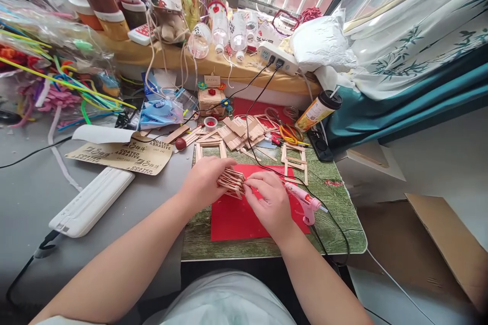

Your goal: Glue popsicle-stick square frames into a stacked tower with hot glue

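My left hand point(206, 180) is closed round a small stacked frame of wooden craft sticks point(232, 179), held above a red sheet point(236, 221). At the frame's right end, the fingertips of my right hand point(269, 200) are pinched together. Whatever lies between them is too small to make out. A pink glue gun point(305, 202) rests on the table just right of my right hand. Beyond my left hand lies a square frame of sticks point(211, 150), partly hidden by it. Another stick frame point(295, 162) lies farther right.
Loose craft sticks point(244, 132) are heaped behind my hands, near orange-handled scissors point(292, 134). Black cords point(249, 122) cross the work area. Sandpaper point(125, 155) and a white power strip point(93, 200) lie left. A cup point(318, 111) leans at the right, and bottles point(219, 30) line the sill.
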Demonstrator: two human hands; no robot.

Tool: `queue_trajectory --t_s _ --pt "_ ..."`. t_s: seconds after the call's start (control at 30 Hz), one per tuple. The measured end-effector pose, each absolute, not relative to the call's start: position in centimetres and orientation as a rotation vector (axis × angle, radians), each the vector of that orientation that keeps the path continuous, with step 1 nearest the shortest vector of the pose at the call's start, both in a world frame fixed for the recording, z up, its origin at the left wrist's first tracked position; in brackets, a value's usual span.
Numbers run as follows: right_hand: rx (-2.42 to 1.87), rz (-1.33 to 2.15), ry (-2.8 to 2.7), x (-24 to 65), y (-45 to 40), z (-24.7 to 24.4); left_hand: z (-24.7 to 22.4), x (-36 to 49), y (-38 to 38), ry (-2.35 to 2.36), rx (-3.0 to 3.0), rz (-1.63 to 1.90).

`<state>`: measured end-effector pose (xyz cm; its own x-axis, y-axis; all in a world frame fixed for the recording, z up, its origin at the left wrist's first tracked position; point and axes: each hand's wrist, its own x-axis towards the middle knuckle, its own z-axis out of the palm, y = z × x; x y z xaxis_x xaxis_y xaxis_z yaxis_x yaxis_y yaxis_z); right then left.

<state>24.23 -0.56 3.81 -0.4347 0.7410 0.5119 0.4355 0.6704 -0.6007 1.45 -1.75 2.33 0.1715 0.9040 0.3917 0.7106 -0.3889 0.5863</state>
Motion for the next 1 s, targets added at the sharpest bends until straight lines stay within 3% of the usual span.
queue_trajectory --t_s 0.13,0.37,0.67,1.0 --pt "-0.913 0.502 -2.059 24.2 -0.5 4.1 2.2 1.4 -1.7 1.579 2.164 1.006" --pt "-1.027 0.808 -1.458 26.1 0.7 3.8 1.6 1.1 -1.6 1.622 2.09 1.007" --pt "-0.964 1.25 -1.733 25.4 -1.6 -0.1 1.8 2.1 -2.0 1.5 1.657 1.204" --pt "-0.925 1.475 -1.42 24.2 -1.0 -1.8 2.2 1.9 -1.1 1.561 1.444 1.131"
